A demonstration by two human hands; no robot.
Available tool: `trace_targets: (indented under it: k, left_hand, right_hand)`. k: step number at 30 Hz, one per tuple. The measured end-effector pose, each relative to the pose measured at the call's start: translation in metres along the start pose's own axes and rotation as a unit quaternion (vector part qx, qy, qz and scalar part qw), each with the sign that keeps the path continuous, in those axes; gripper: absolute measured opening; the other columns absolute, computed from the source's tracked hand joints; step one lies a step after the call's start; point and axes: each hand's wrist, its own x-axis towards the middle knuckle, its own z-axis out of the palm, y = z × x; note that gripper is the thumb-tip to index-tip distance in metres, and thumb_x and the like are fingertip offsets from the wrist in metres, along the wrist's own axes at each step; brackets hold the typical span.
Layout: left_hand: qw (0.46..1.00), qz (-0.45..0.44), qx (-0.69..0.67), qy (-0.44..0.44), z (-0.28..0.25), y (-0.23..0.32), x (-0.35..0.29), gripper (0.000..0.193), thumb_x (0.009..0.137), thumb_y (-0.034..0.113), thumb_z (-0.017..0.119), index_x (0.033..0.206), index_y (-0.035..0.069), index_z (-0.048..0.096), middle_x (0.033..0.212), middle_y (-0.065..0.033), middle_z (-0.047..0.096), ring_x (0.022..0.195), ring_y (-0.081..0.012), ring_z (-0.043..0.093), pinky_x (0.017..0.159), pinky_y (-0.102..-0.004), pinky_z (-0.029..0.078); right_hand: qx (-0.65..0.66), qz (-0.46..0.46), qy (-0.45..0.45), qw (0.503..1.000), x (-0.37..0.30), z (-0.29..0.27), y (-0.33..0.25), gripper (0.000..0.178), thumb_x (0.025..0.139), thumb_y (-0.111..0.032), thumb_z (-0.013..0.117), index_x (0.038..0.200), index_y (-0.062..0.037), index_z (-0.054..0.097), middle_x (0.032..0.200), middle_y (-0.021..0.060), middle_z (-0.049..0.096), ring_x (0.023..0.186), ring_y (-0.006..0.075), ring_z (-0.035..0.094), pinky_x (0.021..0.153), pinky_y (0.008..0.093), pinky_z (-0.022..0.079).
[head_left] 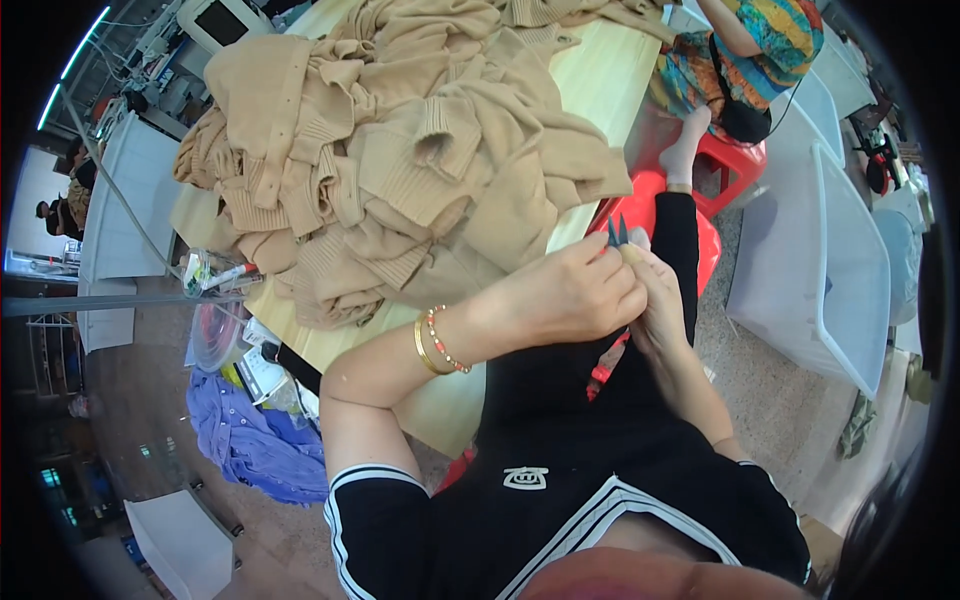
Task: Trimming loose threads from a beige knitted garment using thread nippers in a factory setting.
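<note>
My two hands meet just right of the table's near corner, above my lap. Small dark pointed blades, which look like thread snips (618,232), stick up between the fingertips. My right hand (656,298) is closed and seems to grip the snips. Fingers curled in a pinch, my left hand (598,292) presses against it; what it holds is hidden. Below the hands shows a red patterned strip (608,368), and I cannot tell whether it belongs to the snips. To the left, a big heap of tan knit garments (400,170) with ribbed edges covers much of the table.
The pale wooden table (605,85) reaches away from me. Red plastic stools (708,245) stand at its right, where another person in a colourful patterned garment (775,45) sits. A white bin (800,270) is farther right. Purple cloth (245,435) lies at the left.
</note>
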Motion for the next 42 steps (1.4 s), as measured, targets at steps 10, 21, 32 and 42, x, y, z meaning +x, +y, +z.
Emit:
trace_targets:
  k: [10, 21, 32, 42]
  left_hand:
    - [0.886, -0.415, 0.207, -0.011, 0.016, -0.110, -0.069, 0.044, 0.080, 0.036, 0.069, 0.111, 0.005, 0.064, 0.109, -0.0148, 0.064, 0.103, -0.0317, 0.059, 0.090, -0.0417, 0.045]
    - [0.730, -0.500, -0.159, 0.439, -0.061, -0.138, -0.064, 0.022, 0.087, 0.003, 0.063, 0.107, -0.005, 0.061, 0.100, -0.0133, 0.064, 0.091, -0.0194, 0.062, 0.079, -0.0301, 0.052]
    - [0.800, -0.576, -0.031, -0.165, 0.000, -0.063, 0.007, 0.065, 0.079, 0.034, 0.070, 0.128, -0.004, 0.048, 0.115, -0.0217, 0.057, 0.107, -0.0361, 0.056, 0.094, -0.0414, 0.044]
    - [0.779, -0.613, -0.123, -0.043, 0.036, -0.084, -0.018, 0.051, 0.073, 0.010, 0.061, 0.121, -0.007, 0.053, 0.082, -0.0159, 0.064, 0.073, -0.0281, 0.065, 0.068, -0.0333, 0.051]
  right_hand:
    - [0.220, 0.159, 0.038, 0.962, -0.001, -0.075, 0.030, 0.036, 0.101, -0.027, 0.043, 0.125, -0.0012, 0.050, 0.093, 0.0048, 0.063, 0.063, 0.0107, 0.055, 0.056, 0.0223, 0.046]
    - [0.212, 0.171, 0.006, 0.962, -0.014, -0.115, 0.041, 0.025, 0.101, -0.028, 0.044, 0.105, -0.0056, 0.055, 0.061, -0.0060, 0.033, 0.041, 0.0022, 0.029, 0.036, 0.0181, 0.022]
    - [0.227, 0.143, 0.026, 0.963, -0.010, -0.192, 0.104, 0.028, 0.099, -0.033, 0.048, 0.109, -0.0085, 0.056, 0.065, -0.0063, 0.042, 0.049, 0.0032, 0.038, 0.045, 0.0206, 0.027]
    - [0.190, 0.157, 0.022, 0.969, -0.005, -0.195, 0.115, 0.026, 0.100, -0.030, 0.048, 0.102, -0.0055, 0.057, 0.063, -0.0060, 0.042, 0.046, 0.0021, 0.033, 0.043, 0.0204, 0.023]
